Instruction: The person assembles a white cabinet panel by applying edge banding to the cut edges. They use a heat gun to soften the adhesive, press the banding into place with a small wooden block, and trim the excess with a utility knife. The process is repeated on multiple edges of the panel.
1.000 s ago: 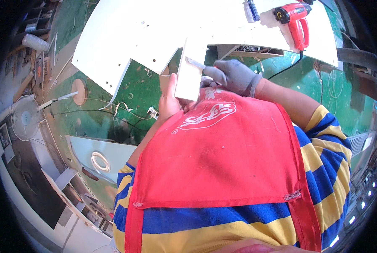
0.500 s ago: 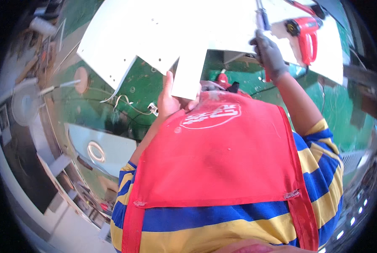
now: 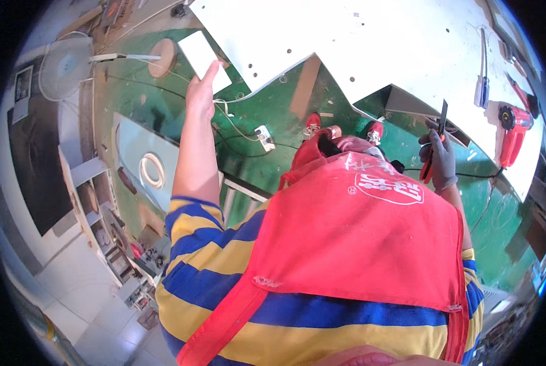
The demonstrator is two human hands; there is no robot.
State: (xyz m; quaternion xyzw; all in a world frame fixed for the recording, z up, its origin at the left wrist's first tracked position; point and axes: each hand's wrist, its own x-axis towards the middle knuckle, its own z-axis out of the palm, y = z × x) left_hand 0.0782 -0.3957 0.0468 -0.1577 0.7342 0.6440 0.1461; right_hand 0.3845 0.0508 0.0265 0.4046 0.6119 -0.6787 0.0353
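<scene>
My left hand (image 3: 201, 94), bare and stretched out to the far left, grips a white rectangular strip of board (image 3: 203, 58) between thumb and fingers. The strip hangs over the floor beside a corner of the large white sheet (image 3: 321, 30). On the right, my right hand (image 3: 441, 158) wears a grey glove and is closed around a utility knife (image 3: 443, 119). Its dark blade points away from me, and a red part of its handle shows below the fingers. The blade tip is near the sheet's near edge.
On the white sheet lie a long tool with a dark blue handle (image 3: 482, 91), a red heat gun (image 3: 514, 137) and another red-handled tool (image 3: 518, 90). Left are a standing fan (image 3: 66, 66), a light blue panel (image 3: 129, 137) with a white coil (image 3: 152, 171), and a power strip (image 3: 265, 138).
My left hand has carried the white strip left, away from the sheet's notched edge. My right hand has drawn back toward me from beside the blue-handled tool, and the view has shifted left.
</scene>
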